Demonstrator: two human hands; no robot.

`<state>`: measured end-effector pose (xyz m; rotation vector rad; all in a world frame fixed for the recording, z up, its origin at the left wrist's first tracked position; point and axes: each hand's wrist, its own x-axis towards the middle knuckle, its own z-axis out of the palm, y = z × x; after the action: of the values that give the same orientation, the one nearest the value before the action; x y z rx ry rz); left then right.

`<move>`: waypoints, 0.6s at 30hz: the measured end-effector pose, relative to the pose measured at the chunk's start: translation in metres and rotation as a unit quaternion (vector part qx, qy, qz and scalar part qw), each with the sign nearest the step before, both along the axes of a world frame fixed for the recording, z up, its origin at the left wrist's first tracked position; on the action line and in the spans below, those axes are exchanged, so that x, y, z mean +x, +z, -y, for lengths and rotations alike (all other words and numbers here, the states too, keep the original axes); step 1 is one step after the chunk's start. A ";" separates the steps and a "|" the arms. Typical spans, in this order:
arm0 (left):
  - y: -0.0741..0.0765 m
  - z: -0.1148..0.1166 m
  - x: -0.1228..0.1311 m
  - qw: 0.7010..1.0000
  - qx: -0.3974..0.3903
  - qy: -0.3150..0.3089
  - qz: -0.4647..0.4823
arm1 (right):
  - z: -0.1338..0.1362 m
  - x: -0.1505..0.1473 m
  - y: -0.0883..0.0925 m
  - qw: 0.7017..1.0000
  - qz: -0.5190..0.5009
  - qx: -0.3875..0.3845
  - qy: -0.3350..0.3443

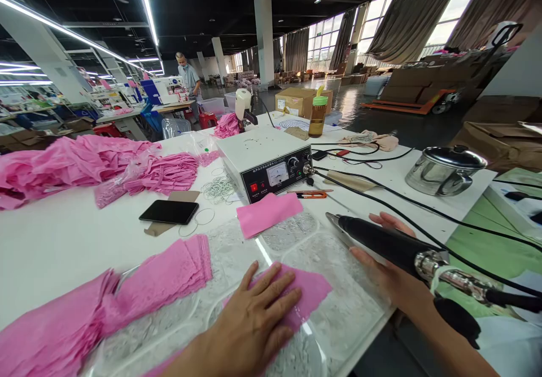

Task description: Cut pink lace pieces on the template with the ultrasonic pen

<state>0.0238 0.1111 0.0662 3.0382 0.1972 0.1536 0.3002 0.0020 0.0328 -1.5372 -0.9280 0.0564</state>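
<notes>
My left hand [258,318] lies flat with its fingers spread on a pink fabric piece [311,292], on a clear sheet [339,264] with a marbled look. To the right, my right hand [387,270] is around a black handheld tool [381,241] with a metal tip pointing left; the tool hides part of the fingers. Another pink piece [269,213] lies flat in front of a white control box [271,157] with a dial. Stacked pink fabric pieces [169,278] rest at the left of the sheet.
A black phone [169,211] lies beside rubber bands [218,189]. Orange-handled snips [313,194], a bottle [318,116] and a metal mug [444,171] stand or lie farther back. Black cables [381,202] cross the right side. A person [187,73] stands in the background.
</notes>
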 end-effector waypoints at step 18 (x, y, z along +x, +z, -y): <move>0.004 0.002 0.002 1.000 -0.020 0.009 -0.017 | -0.006 0.008 0.061 0.906 -0.322 0.275 -0.006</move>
<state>0.0255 0.1087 0.0707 3.0010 0.2279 0.0984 0.3078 0.0076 0.0934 -0.8964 -0.3507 0.2569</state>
